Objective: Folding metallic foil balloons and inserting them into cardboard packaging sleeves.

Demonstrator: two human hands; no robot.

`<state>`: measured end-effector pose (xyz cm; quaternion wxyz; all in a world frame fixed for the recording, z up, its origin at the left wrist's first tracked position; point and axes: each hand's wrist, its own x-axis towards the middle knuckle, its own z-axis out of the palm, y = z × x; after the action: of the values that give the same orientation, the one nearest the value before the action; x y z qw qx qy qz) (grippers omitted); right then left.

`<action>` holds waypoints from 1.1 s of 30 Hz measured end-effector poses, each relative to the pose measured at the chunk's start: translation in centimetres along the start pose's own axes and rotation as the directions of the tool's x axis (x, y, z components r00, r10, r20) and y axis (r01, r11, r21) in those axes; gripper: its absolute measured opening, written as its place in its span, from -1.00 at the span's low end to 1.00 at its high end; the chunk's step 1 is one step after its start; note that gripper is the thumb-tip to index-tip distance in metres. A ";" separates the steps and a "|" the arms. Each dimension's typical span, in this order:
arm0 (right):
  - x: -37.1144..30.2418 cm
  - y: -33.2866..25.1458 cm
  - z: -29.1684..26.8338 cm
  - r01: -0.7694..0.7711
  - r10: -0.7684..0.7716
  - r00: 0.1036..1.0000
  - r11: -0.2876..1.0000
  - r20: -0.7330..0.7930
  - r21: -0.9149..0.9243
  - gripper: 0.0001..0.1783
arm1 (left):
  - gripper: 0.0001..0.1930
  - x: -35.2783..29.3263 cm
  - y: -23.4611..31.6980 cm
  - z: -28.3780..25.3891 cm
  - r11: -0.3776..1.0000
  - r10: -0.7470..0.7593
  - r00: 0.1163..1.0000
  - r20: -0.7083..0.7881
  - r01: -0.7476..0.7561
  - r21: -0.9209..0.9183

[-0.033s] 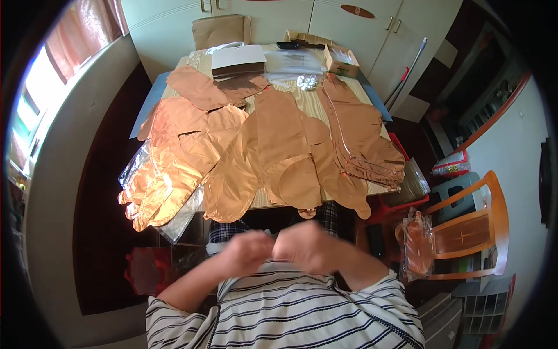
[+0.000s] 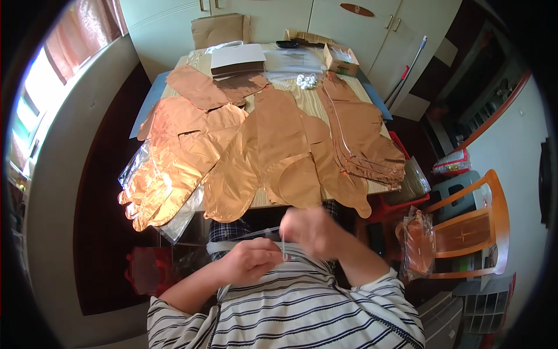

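Note:
My left hand point(image 2: 254, 260) is held in front of my striped shirt with its fingers closed in a pinch. Above and right of it is my right hand point(image 2: 309, 234), slightly blurred, fingers curled closed. A thin white strand point(image 2: 284, 247) runs from the right fingers down to the left fingertips; its exact kind is too small to tell. Just beyond my hands, flat copper-coloured foil balloons point(image 2: 285, 134) overlap on the wooden table point(image 2: 258, 200), some hanging over the near edge. Another foil stack point(image 2: 360, 128) lies at the right with a white strand along it.
A white-topped box point(image 2: 238, 57), clear plastic bags point(image 2: 293, 63), white coiled bundles point(image 2: 306, 81) and an open carton point(image 2: 342, 60) sit at the table's far side. At the right stand a wooden chair point(image 2: 494, 224) and a red crate point(image 2: 401, 200). A red bag point(image 2: 150, 270) is low left.
My hands were close together; now the right has risen and moved slightly right. The left has shifted a little down, and the white strand between them now shows.

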<state>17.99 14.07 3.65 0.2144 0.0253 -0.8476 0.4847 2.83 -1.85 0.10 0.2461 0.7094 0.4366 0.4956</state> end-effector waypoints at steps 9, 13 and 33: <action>-0.4 1.7 0.5 -0.051 0.053 0.998 0.996 0.030 -0.067 -0.78 | -0.74 0.9 0.0 -1.6 0.997 -0.060 0.998 0.023 0.061 -0.036; -2.0 0.6 2.7 -0.048 0.008 0.968 0.987 0.252 0.153 -0.78 | -0.72 1.0 -1.9 -3.5 0.949 -0.183 0.935 -0.304 0.249 0.192; -0.6 2.0 -0.4 0.031 -0.030 0.999 0.999 -0.029 0.038 -0.85 | -0.68 2.4 0.0 -1.2 0.998 -0.025 0.999 0.033 0.027 -0.065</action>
<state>18.18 15.39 1.98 0.2330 0.0354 -0.8345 0.4980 2.02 0.12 1.69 0.2827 0.7031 0.4253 0.4948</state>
